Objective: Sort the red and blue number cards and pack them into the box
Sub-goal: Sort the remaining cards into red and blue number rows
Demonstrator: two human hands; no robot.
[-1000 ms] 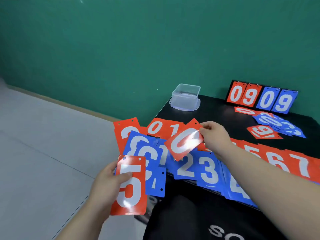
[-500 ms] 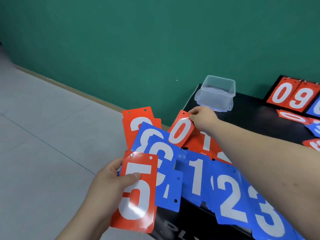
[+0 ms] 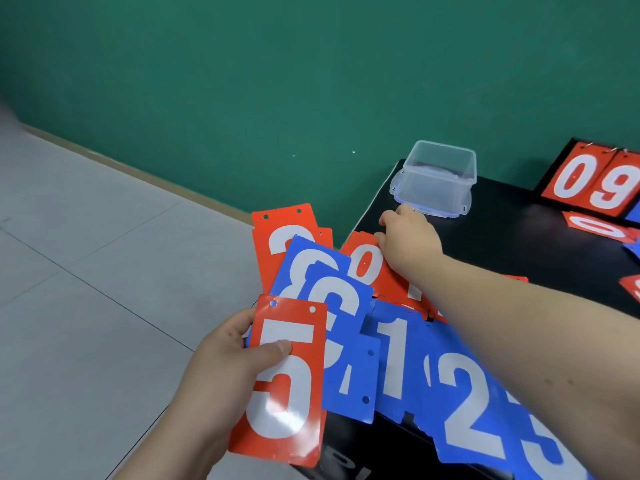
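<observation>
My left hand (image 3: 221, 368) grips a fan of cards off the table's left edge: a red 5 card (image 3: 287, 379) in front, several blue cards (image 3: 332, 292) and a red card (image 3: 284, 233) behind it. My right hand (image 3: 407, 242) rests on a red 0 card (image 3: 363, 265) lying at the table's near-left corner, fingers curled at its top edge. Blue 1, 2 and 3 cards (image 3: 460, 403) lie in a row along the front edge. The clear plastic box (image 3: 436, 178) stands just beyond my right hand.
A black table (image 3: 519, 244) carries a standing scoreboard with red 0 and 9 (image 3: 595, 185) at the back right and loose red cards (image 3: 595, 230) before it. A green wall rises behind. Grey floor tiles lie to the left.
My right hand has carried the red 0 card left and down onto the table's corner near the other red cards. The view has swung left. My left hand keeps its fan.
</observation>
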